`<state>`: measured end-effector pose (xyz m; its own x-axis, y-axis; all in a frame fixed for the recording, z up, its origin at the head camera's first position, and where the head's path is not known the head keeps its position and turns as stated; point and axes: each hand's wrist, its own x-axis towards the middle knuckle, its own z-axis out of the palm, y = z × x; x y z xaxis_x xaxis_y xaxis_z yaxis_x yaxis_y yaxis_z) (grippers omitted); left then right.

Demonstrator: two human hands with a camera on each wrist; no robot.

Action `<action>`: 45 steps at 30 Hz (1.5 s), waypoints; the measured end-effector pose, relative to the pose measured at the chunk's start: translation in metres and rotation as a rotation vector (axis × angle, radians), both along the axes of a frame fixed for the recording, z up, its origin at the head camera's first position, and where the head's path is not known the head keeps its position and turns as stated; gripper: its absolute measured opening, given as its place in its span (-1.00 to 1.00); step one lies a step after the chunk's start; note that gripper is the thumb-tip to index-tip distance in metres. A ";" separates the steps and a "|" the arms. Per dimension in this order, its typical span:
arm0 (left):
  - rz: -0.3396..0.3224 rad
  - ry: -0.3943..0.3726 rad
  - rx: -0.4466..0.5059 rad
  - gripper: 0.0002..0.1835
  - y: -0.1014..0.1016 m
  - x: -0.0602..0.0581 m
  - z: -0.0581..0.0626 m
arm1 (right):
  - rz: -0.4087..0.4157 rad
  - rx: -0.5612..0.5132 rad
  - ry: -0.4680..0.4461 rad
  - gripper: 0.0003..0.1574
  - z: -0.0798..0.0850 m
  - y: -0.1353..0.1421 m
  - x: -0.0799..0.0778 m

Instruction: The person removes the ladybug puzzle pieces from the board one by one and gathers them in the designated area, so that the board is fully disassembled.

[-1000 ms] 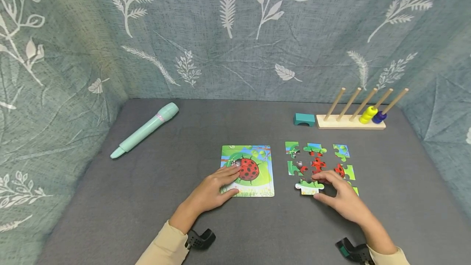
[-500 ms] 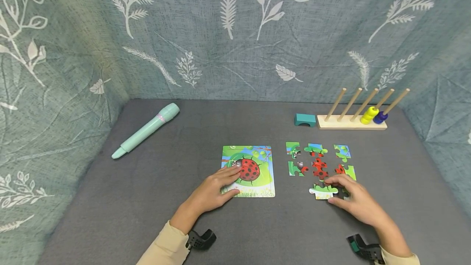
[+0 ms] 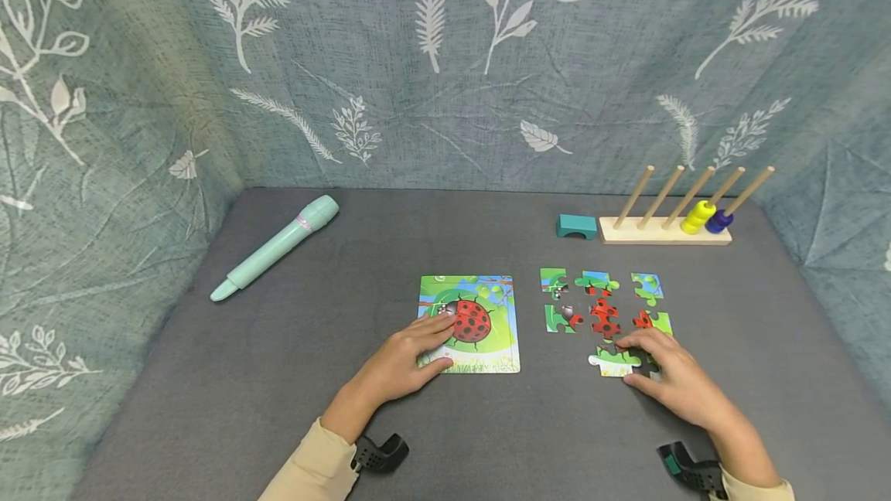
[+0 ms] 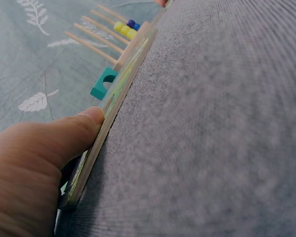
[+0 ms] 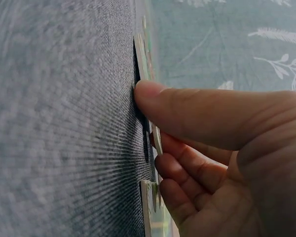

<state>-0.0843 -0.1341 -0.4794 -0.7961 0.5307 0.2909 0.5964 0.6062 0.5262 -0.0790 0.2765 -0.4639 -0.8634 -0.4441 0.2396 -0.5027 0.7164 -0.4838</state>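
Observation:
My left hand (image 3: 407, 358) rests on the lower left of a square ladybug picture board (image 3: 500, 346), its fingers lying straight over the picture. In the left wrist view the thumb (image 4: 79, 131) presses on the board's edge. Over on the right, my right hand (image 3: 671, 373) pinches a green-and-white puzzle piece (image 3: 614, 362) between thumb and fingers, just below the red middle piece (image 3: 604, 317). The right wrist view shows the thumb (image 5: 187, 108) along the piece's edge, close over the table. Another piece at the lower right is partly hidden beneath this hand.
Several loose puzzle pieces, such as the upper left piece (image 3: 554, 281) and upper right piece (image 3: 647, 287), lie in rows. Behind them stand a teal arch block (image 3: 576, 226) and a wooden peg stand (image 3: 643, 234) with yellow and blue beads. A mint microphone-shaped toy (image 3: 274, 247) lies far left.
My right hand has moved right and slightly nearer with the green-and-white piece, mostly in the first half second, bringing it under the red middle piece. My left hand has stayed on the board.

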 end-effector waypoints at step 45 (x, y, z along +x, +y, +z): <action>-0.035 0.104 0.003 -0.50 -0.002 -0.003 0.000 | 0.143 -0.263 -0.208 -0.21 0.008 -0.042 -0.008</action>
<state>-0.0877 -0.1360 -0.4795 -0.7424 0.5569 0.3724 0.6687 0.5826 0.4619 -0.0873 0.2342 -0.4559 -0.8394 -0.5102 0.1871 -0.4600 0.4837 -0.7446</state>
